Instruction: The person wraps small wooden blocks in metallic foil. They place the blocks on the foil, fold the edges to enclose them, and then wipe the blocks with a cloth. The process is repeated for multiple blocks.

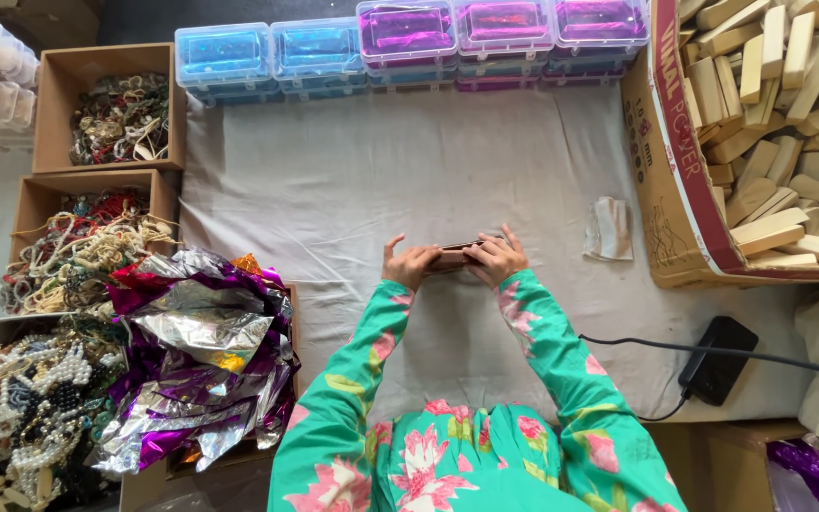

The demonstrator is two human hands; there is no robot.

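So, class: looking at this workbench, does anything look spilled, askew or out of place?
Yes. The crumpled foil sheets overflow their box at lower left, hanging over its edges. A small cloth lies loose beside the carton of wooden blocks. Both hands hold a small brown piece.

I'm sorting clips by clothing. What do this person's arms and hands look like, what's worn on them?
Both arms wear long, loose sleeves of bright green fabric printed with large pink flowers and a few yellow-green leaves, reaching to the wrists. The left hand and right hand are bare: no gloves. No rings, bangles or watch can be made out at this size.
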